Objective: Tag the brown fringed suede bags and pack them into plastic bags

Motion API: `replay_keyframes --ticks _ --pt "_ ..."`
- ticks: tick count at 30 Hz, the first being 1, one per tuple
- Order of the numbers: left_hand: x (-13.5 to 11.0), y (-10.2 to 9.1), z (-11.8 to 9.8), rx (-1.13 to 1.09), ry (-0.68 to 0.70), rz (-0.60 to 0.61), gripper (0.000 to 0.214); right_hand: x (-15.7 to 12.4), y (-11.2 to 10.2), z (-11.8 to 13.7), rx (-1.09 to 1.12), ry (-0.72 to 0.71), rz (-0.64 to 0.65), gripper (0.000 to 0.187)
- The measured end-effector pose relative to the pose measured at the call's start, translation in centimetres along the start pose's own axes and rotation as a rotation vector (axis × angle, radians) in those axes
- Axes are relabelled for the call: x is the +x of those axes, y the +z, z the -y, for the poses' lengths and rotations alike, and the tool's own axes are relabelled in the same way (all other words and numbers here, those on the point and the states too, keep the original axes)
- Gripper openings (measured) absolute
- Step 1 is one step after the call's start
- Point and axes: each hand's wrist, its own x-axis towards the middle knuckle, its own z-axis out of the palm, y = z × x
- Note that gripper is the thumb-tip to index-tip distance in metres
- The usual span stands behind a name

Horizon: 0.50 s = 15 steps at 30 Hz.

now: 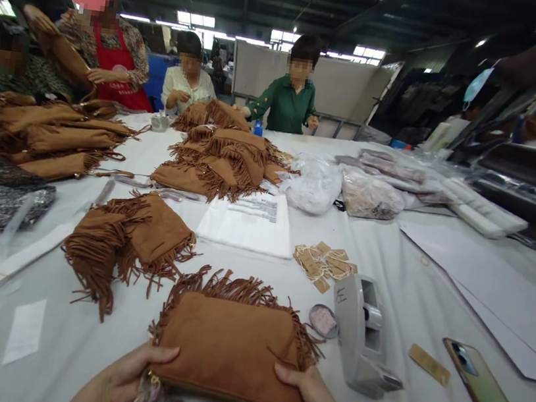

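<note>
A brown fringed suede bag (232, 349) lies between my hands above the white-covered table, its fringe pointing away from me. My left hand (127, 371) grips its left end, thumb on top, near a gold zipper end with a plastic-wrapped tassel (148, 397). At the right end, my right hand (308, 390) pinches the bag with its thumb on the upper face. The fingers of both hands are partly hidden underneath. Beyond it to the left rest more fringed brown bags (158, 232). Just right of the bag stand a grey tape dispenser (359, 333) and a small round dish (324, 320).
Kraft tags with strings (324, 262), a stack of white plastic bags (249, 225) and a phone (490, 392) lie around. Piles of brown bags (224, 155) fill the far side. Several people work across the table, one in a red apron (117, 67), another in a green shirt (289, 104).
</note>
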Motion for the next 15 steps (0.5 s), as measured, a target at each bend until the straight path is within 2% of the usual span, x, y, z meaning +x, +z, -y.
replay_keyframes --ticks 3,5,8,11,13,15 --pt "-1.4 -0.6 1.5 0.015 -0.068 0.024 0.056 0.0 -0.6 -0.9 0.135 0.112 -0.079 0.054" --pt "-2.0 -1.0 2.4 -0.022 -0.112 0.010 0.064 -0.1 -0.9 -1.4 0.206 0.170 -0.112 0.058" --pt "-2.1 -1.1 3.0 -0.101 -0.095 -0.009 0.071 -0.7 -0.7 -1.7 0.195 0.117 -0.124 0.067" --pt "-1.5 -0.3 2.3 -0.064 -0.041 -0.044 0.077 -1.0 -0.2 -1.1 0.076 0.062 -0.035 0.073" --pt "-1.1 0.6 1.4 0.029 0.029 -0.075 0.083 -0.9 0.2 -0.5 0.011 0.106 0.014 0.073" --pt "-1.2 1.3 0.7 0.108 0.117 -0.076 0.089 -0.9 0.7 0.2 -0.001 0.124 0.005 0.071"
